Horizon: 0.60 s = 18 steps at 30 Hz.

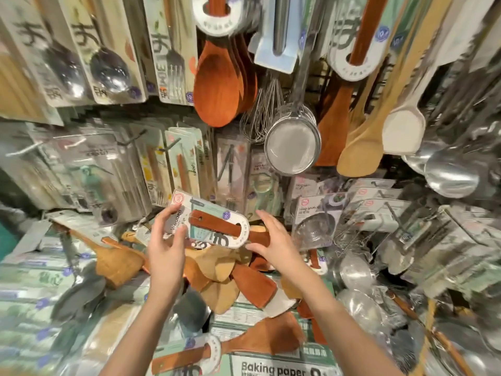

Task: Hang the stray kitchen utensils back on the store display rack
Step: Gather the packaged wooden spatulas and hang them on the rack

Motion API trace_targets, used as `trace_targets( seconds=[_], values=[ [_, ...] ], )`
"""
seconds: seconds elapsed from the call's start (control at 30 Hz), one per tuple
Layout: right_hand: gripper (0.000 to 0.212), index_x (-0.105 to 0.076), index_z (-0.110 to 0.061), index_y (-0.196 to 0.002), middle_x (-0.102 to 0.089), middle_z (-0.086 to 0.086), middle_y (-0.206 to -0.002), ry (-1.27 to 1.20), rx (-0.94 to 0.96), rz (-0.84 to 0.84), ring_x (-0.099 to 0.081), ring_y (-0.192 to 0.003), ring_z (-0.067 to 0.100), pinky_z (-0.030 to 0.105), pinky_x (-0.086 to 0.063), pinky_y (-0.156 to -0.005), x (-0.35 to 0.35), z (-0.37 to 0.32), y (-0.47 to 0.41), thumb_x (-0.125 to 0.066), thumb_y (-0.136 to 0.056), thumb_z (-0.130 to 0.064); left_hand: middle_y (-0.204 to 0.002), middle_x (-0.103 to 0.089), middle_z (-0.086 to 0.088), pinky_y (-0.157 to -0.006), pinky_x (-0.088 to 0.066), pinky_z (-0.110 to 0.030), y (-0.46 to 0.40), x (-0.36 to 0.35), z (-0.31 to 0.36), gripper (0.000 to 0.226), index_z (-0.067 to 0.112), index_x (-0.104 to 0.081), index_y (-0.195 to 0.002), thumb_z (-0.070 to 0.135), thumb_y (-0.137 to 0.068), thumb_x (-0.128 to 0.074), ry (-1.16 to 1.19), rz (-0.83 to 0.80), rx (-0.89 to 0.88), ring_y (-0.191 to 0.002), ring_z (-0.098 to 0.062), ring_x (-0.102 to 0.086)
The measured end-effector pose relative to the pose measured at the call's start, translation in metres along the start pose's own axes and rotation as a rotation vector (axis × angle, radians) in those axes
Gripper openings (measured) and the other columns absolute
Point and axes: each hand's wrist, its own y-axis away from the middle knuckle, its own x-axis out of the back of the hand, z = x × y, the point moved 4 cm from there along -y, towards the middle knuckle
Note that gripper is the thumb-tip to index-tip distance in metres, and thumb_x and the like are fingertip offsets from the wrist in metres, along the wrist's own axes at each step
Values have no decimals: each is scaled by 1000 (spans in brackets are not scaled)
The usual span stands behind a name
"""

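Note:
A dark wooden spatula on a white and teal card is held level in front of the display rack. My left hand grips the card's left end between thumb and fingers. My right hand holds the spatula's shaft where it leaves the card. Below both hands lies a heap of stray wooden spatulas, brown and pale, on the shelf. Another carded brown spatula lies nearest me.
Wooden spoons, a whisk, a mesh strainer, pale spatulas and steel ladles hang above. Carded cutlery packs fill the upper left. Bare hooks stick out at left. Baking paper boxes lie in front.

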Motion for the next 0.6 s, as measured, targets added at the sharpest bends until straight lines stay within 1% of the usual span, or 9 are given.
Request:
trace_targets(
  seconds=[0.1,0.17,0.23,0.3,0.37,0.4,0.43,0.5,0.6],
  values=[
    [76,-29,-32,-144,-38,-7,-147,-40,-2,-20,-33,-136,13,35,-29,-113,-9,-25,-10,-71,-81,-29,-121,-55,28,-82,-57,-43,-3,13,22,42,41,-56,-113,4,-92,-52,0,-18,-57,-115,-27,-57],
    [65,-40,-32,-137,-55,-9,-124,-119,-22,12,-51,-119,13,35,-42,-103,-7,-38,-14,-72,-81,-21,-122,-54,27,-77,-58,-34,-5,19,41,43,42,-54,-113,5,-92,-53,4,-16,-121,-115,-24,-56],
    [49,-54,-28,-121,-63,-9,-101,-236,-12,47,-60,-97,9,35,-49,-93,1,-53,-14,-73,-79,-13,-123,-53,22,-72,-56,-21,-7,24,62,47,45,-50,-115,4,-91,-54,37,-12,-199,-110,-16,-57],
    [32,-60,-22,-101,-65,-6,-90,-331,12,70,-62,-85,9,32,-52,-86,11,-67,-10,-72,-76,-5,-128,-52,2,-75,-57,-27,-10,27,80,56,49,-42,-120,3,-89,-57,77,-4,-220,-102,-22,-61],
    [22,-60,-16,-88,-67,-7,-85,-361,39,92,-61,-78,5,20,-49,-77,25,-82,-4,-71,-75,-2,-136,-40,-22,-86,-55,-43,-15,28,99,66,51,-35,-126,7,-86,-62,102,28,-188,-103,-37,-59],
    [20,-60,-16,-86,-66,-10,-82,-363,54,101,-60,-74,-1,11,-47,-70,33,-89,0,-70,-76,-2,-134,-40,-27,-89,-53,-45,-18,26,108,68,52,-33,-128,10,-84,-65,135,34,-177,-106,-37,-59],
    [20,-59,-17,-84,-65,-12,-80,-373,70,117,-58,-71,-6,6,-43,-65,42,-97,5,-69,-76,-2,-123,-50,-24,-88,-54,-40,-21,23,118,70,54,-31,-129,14,-83,-67,205,23,-179,-103,-29,-62],
    [22,-57,-22,-80,-63,-16,-76,-376,102,164,-55,-69,-9,5,-39,-63,67,-111,15,-68,-79,-3,-95,-62,-2,-78,-55,-23,-25,10,133,73,55,-29,-131,21,-81,-70,354,-63,-167,-85,-10,-66],
    [18,-55,-18,-76,-65,-15,-70,-378,148,254,-57,-67,-2,13,-43,-60,112,-129,28,-67,-82,-5,-108,-64,-1,-77,-53,-15,-20,-28,136,68,46,-33,-132,17,-81,-66,313,-293,-37,-97,-8,-66]
  ],
)
